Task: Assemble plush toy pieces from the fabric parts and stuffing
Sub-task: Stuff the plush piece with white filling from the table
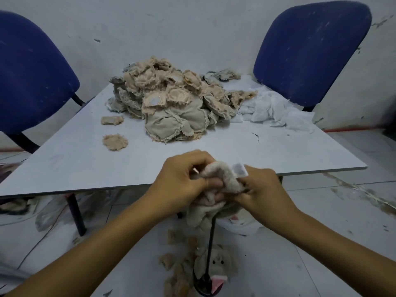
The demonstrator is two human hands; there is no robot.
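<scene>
Gripping one plush skin (216, 189) between them at the table (192, 146) edge, left hand (182, 176) pinches its 9 o'clock side, right hand (260, 185) its 3 o'clock side; fabric pile (171, 103) lies toward 12 o'clock.

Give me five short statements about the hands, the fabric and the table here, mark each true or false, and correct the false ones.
1. Both hands grip one plush fabric piece. True: the left hand and right hand hold it together.
2. The fabric pile sits on the near table edge. False: it lies toward the far side of the table.
3. A white label sticks up from the held piece. True.
4. One blue chair stands behind the table. False: there are two, a left chair and a right chair.
5. A round fuzzy fabric piece lies apart from the pile. True.
</scene>
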